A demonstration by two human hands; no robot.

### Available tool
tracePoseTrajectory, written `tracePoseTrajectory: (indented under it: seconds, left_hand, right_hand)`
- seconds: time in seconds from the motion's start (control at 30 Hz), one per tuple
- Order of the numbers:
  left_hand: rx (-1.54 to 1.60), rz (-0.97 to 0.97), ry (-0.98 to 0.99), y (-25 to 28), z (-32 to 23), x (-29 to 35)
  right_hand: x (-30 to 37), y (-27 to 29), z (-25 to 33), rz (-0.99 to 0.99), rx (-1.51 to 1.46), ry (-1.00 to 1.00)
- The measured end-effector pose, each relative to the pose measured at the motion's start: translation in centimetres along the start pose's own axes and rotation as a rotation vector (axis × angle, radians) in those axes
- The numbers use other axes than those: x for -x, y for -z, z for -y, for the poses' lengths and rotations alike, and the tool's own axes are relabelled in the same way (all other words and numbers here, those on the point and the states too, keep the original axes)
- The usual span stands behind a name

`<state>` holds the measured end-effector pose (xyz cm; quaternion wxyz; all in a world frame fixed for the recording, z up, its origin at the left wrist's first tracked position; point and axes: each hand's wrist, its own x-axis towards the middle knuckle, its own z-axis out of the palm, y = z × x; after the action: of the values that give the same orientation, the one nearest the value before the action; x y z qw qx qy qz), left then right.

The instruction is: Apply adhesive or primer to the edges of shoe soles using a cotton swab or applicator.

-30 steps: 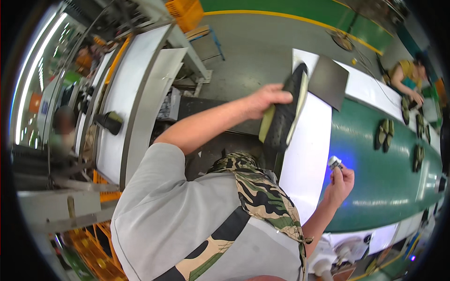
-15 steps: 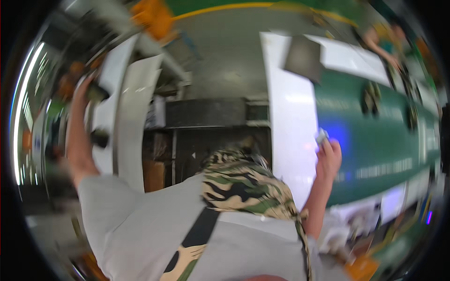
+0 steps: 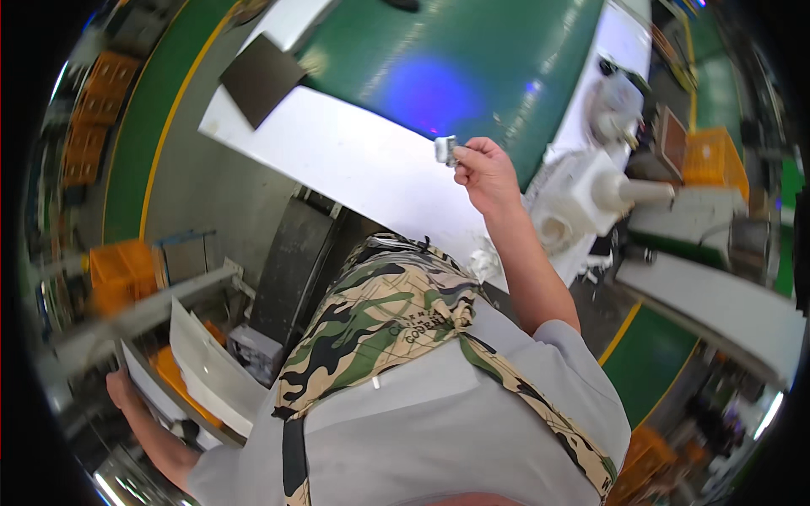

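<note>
My right hand (image 3: 489, 175) is raised over the edge where the white worktop (image 3: 363, 156) meets a green belt surface (image 3: 523, 51). Its thumb and fingers pinch a small white-and-grey blocky piece (image 3: 446, 151), whose exact kind I cannot make out. Far out to the lower left, my left hand (image 3: 121, 390) is beside the end of a white panel (image 3: 152, 384). Its fingers are too small and partly hidden to read. A camouflage apron (image 3: 380, 312) covers my front.
A dark square plate (image 3: 262, 80) lies on the worktop's far left corner. White plastic containers (image 3: 582, 194) stand at the right. A blue light spot (image 3: 429, 91) falls on the green surface. Orange crates (image 3: 122, 274) stand at left, with another orange crate (image 3: 715, 160) at right.
My body and view have turned right, so the worktop and green surface now lie ahead. My right hand still pinches the small piece. The left arm now trails at the lower left.
</note>
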<state>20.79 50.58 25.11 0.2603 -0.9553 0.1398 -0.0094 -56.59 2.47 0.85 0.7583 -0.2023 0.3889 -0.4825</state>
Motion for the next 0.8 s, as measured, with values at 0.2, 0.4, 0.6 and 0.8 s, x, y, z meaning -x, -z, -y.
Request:
tracePoseTrajectory:
  seconds: [0.2,0.4,0.6,0.8]
  left_hand:
    - [0.429,-0.197,-0.667,6.5,-32.4,1.6]
    - [0.601,0.274,-1.18,2.8,-54.0,19.1]
    - [0.493,0.498,-1.389,0.6,-62.0,31.7]
    - [0.446,0.562,-1.438,0.5,-62.7,33.0]
  right_hand:
    - [6.8,10.2,-0.9,-0.406,0.326,0.244]
    - [13.4,22.0,-3.1,-0.89,0.639,0.525]
    - [13.9,23.7,-2.1,-0.978,1.08,0.533]
    - [12.4,22.9,-1.2,-0.863,1.53,0.658]
